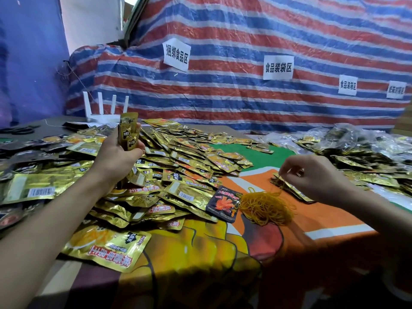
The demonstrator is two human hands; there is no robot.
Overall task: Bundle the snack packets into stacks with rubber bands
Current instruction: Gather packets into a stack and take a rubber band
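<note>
the left hand [118, 152], at nine o'clock from the middle of the view, grips a small stack of gold snack packets [128, 132] upright, fingers curled around it. it is above the big heap of loose gold packets [178, 157] that covers the table's nine o'clock half. the right hand [316, 177], at three o'clock, has its fingertips pinched on what looks like a thin yellow rubber band [281, 185]. the band runs down toward the tangle of rubber bands [265, 207], which lies at five o'clock on the orange printed tablecloth [323, 219]. a few flat packets [296, 190] lie under that hand. a black packet [224, 205] touches the tangle's nine o'clock edge. clear bags of packets [356, 148] pile up beyond the right hand, toward the three o'clock edge. a white router [104, 108] stands at ten o'clock against the striped tarp [223, 97], which bears paper signs [278, 67].
</note>
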